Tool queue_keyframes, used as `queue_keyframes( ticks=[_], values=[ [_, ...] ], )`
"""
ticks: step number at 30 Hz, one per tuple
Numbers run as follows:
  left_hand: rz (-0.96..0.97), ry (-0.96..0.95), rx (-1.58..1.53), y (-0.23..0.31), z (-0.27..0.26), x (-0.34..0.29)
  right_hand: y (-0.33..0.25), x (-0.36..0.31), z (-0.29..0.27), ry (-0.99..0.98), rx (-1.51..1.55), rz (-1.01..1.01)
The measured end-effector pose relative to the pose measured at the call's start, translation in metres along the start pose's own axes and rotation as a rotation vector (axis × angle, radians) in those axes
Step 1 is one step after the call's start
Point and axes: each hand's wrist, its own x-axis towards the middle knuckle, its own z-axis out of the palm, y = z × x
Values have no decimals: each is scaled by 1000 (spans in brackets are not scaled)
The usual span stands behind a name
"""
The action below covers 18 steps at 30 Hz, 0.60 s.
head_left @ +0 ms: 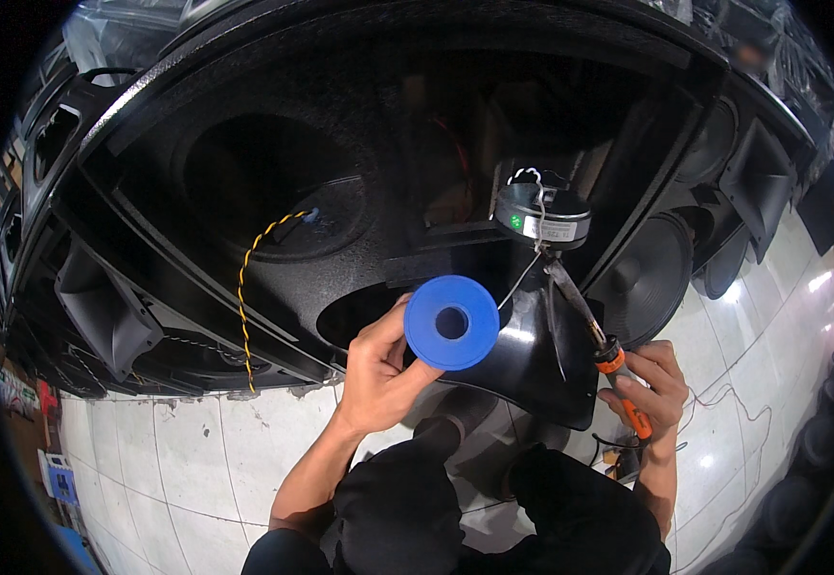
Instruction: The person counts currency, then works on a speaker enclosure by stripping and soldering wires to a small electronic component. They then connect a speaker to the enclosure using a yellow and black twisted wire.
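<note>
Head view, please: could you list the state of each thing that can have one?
Blue plastic disc with centre hole: held in left hand.
Orange-handled screwdriver: gripped in right hand, tip up.
Black speaker cabinet: openings empty.
Yellow-black twisted wire: hanging loose.

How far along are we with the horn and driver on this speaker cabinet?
Looks done: the cabinet lies open, its round cut-outs empty, a yellow-black twisted wire hanging out. In hand: the left hand holds a blue disc beside the black horn; the right hand works an orange-handled tool just below the round driver. Left: horn and driver sit outside the cabinet, cut-outs unfilled.
</note>
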Motion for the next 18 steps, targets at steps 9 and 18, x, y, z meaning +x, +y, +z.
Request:
queue_keyframes(
  ticks=[9, 18],
  values=[
    [-6, 59, -67, -4, -1, -4, 2, 1, 1, -8, 4, -23],
    [35, 70, -54, -10, -4, -9, 3, -2, 0, -5, 14, -4]
  ],
)
